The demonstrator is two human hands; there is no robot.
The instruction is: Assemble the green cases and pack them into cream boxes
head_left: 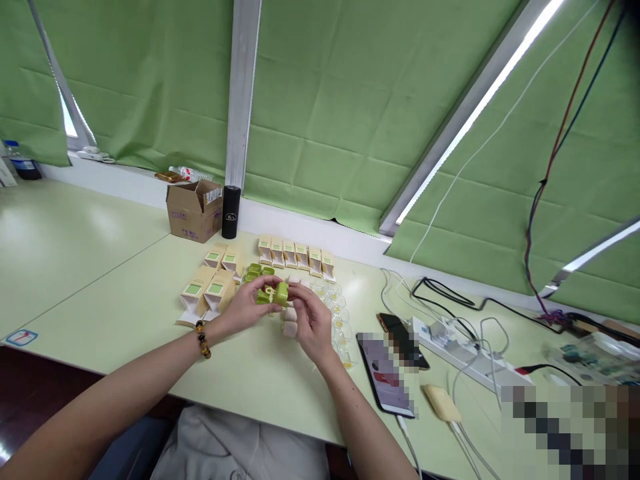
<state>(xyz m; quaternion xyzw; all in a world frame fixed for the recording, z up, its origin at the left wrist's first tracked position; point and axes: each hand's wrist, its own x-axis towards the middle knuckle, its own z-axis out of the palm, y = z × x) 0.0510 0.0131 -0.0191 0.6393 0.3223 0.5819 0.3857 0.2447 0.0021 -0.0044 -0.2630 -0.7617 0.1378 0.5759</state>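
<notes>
Both my hands meet above the pale green table (100, 293). My left hand (246, 305), with a bead bracelet at the wrist, pinches a small green container (278, 293). My right hand (309, 319) grips the same green container from the right, fingers curled. Beige boxes with green labels (206, 292) lie just left of my hands. A row of small beige boxes (295, 255) stands behind them. Loose green lids (254, 271) and small clear jars (339, 313) sit close by.
A brown cardboard box (195, 210) and a black cylinder (231, 212) stand at the back. Two phones (387, 367), a white power strip (465, 347) with tangled cables and a yellow pad (442, 402) lie to the right. Green curtains hang behind.
</notes>
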